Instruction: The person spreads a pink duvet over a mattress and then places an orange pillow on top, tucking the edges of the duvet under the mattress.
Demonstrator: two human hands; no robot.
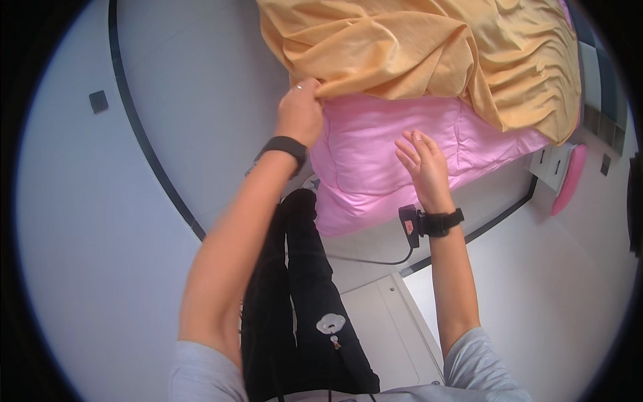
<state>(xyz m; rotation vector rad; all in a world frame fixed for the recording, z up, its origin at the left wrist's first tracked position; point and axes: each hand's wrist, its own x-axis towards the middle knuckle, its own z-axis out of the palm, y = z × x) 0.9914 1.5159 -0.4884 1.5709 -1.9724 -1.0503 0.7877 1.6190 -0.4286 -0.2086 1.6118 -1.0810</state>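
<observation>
Head view | left hand (299, 114) raised, clenched on orange sheet (429, 53) edge at bed corner | right hand (423, 167) released, fingers spread, hovering over pink quilt (375, 161)

The pale floor (201, 100) at the frame's left lies open. Centre and upper right are blocked by the pink padded quilt (375, 154) and the rumpled orange cloth sheet (415, 47) over it.
</observation>
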